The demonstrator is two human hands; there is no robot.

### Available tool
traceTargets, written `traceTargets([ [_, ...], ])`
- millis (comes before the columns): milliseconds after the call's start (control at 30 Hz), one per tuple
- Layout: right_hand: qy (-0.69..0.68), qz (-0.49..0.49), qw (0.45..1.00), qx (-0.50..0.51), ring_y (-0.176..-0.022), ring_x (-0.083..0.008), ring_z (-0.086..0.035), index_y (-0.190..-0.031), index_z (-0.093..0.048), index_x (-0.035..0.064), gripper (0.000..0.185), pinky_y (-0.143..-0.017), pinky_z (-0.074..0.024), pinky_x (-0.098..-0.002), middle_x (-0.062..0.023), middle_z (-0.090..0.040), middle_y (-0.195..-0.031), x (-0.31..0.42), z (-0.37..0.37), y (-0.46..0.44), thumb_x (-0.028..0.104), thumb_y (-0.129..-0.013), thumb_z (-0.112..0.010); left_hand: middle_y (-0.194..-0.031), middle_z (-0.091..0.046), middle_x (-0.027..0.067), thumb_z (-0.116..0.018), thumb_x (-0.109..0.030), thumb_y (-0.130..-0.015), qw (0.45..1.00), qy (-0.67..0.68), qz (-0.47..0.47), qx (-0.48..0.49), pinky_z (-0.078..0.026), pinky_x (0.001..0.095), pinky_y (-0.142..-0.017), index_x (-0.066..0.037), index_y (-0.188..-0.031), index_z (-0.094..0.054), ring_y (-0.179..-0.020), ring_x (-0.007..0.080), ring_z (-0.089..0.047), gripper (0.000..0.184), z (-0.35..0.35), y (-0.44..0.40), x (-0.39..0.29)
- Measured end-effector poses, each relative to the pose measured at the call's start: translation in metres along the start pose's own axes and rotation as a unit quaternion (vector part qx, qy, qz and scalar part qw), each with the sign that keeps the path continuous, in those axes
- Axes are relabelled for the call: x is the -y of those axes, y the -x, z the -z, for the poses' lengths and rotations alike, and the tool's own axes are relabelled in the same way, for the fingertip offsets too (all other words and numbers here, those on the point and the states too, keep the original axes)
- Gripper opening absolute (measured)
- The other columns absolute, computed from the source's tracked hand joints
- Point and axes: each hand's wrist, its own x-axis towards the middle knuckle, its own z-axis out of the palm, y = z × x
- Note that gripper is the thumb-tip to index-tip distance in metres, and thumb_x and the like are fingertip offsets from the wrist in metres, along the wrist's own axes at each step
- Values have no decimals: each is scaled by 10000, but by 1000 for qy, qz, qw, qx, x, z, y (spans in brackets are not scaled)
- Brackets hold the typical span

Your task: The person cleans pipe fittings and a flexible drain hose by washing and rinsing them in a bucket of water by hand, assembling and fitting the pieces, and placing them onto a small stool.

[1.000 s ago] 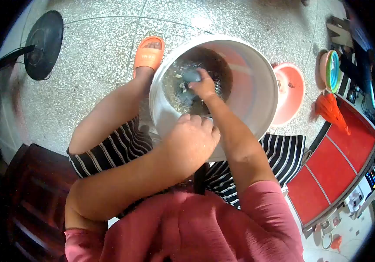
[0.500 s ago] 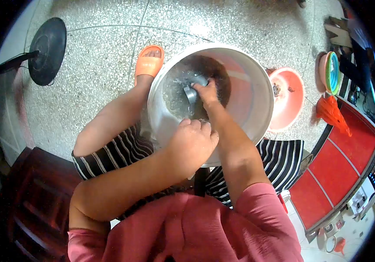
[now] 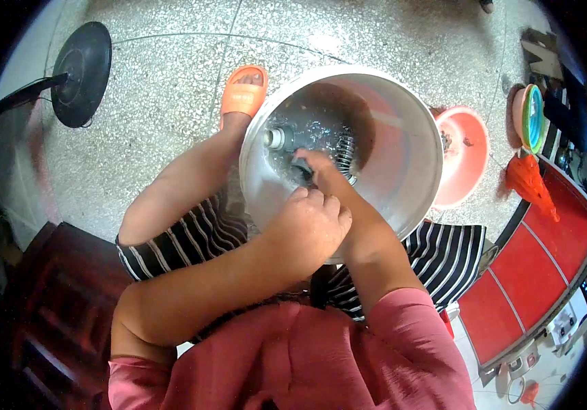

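Observation:
A large whitish bucket [image 3: 403, 123] stands between my knees with cloudy water [image 3: 317, 113] inside. My right hand [image 3: 317, 164] reaches down into it, fingers closed on a dark grey part [image 3: 301, 171], blurred and partly hidden. Left of that hand, a grey piece with a white round end [image 3: 276, 139] lies in the water. A ribbed, coil-like piece [image 3: 345, 154] is on the other side, beside the wrist. Curled into a fist, my left hand [image 3: 312, 222] hangs over the near side of the bucket; its palm and anything within are hidden.
Close to the bucket on the right sits a pink basin [image 3: 468, 154] with small bits inside. Farther right are stacked colored basins [image 3: 531, 119], an orange-red bag [image 3: 533, 184] and a red cabinet [image 3: 512, 294]. A black round stand base [image 3: 82, 75] is at left, above dark wooden furniture [image 3: 68, 294].
My right hand has moved nearer and slightly left inside the bucket. The white-ended piece and the ribbed piece have come into view. My left fist stays nearly still.

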Motion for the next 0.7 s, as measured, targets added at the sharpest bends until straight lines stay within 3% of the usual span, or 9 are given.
traceTargets([
  [33, -13, -23, 999, 43, -774, -284, -599, -1146, -486, 7, 543, -684, -498, -382, -155, -587, -969, 0, 1, -4, 220, -685, -678, -803, -551, 53, -511, -165, -734, 1000, 2, -1, 0, -424, 324, -701, -77, -1053, -561, -769, 204, -556, 335, 1, 1, 1],
  [67, -137, 36, 990, 3, -836, -258, -571, -1077, -530, 52, 367, -644, -499, -406, -142, -577, -976, -7, 1, -5, 208, -753, -603, -802, -550, 53, -510, -166, -734, 1000, 6, -2, 0, -423, 322, -698, -78, -1055, -563, -767, 203, -555, 337, 2, 1, 0],
  [167, -77, -73, 978, -179, -800, -259, -579, -983, -575, 58, 249, -697, -488, -429, -138, -605, -858, -2, -40, 27, 174, -764, -594, -803, -548, 54, -511, -169, -732, 1000, 11, -3, -24, -420, 321, -687, -79, -1048, -569, -760, 201, -553, 334, 2, 0, 0],
  [200, -61, 1, 993, -106, -880, -284, -555, -1011, -566, 58, 276, -747, -463, -475, -138, -581, -995, -47, -15, -54, 169, -761, -598, -804, -548, 55, -511, -170, -731, 999, 13, 0, -33, -419, 322, -683, -79, -1044, -572, -758, 200, -552, 331, 2, 0, 0],
  [300, -23, -30, 996, -81, -918, -286, -542, -1027, -558, 40, 302, -757, -461, -475, -139, -561, -1051, 21, -18, 33, 165, -756, -602, -803, -546, 56, -517, -173, -723, 999, 11, 8, -37, -417, 322, -670, -79, -1035, -577, -744, 197, -548, 331, 10, 0, 4],
  [333, -172, -66, 982, -48, -864, -287, -567, -991, -586, 68, 259, -781, -460, -447, -115, -599, -973, 8, -7, 1, 152, -748, -610, -803, -545, 55, -517, -172, -721, 999, 9, 7, -40, -417, 320, -668, -80, -1031, -579, -740, 196, -547, 329, 8, 1, 5],
  [433, -13, 6, 983, -180, -835, -275, -570, -966, -591, 57, 253, -755, -463, -435, -112, -602, -939, -7, -14, 0, 186, -749, -606, -803, -544, 53, -518, -168, -717, 999, 12, -6, -49, -416, 315, -663, -80, -1024, -582, -732, 194, -544, 326, 6, 2, 7],
  [667, 231, 83, 957, -154, -766, -248, -578, -907, -601, 32, 280, -694, -469, -406, -106, -611, -861, 3, 3, 16, 266, -752, -598, -803, -540, 52, -513, -163, -715, 999, 5, -2, -36, -417, 318, -657, -75, -1021, -581, -743, 197, -543, 325, 8, 1, 9],
  [700, 122, 28, 989, -77, -776, -249, -578, -903, -595, 40, 288, -706, -467, -426, -102, -609, -875, -9, 13, 2, 293, -768, -577, -802, -539, 52, -514, -165, -714, 999, 16, 4, -41, -418, 320, -655, -75, -1017, -581, -743, 197, -543, 324, 7, 3, 6],
])
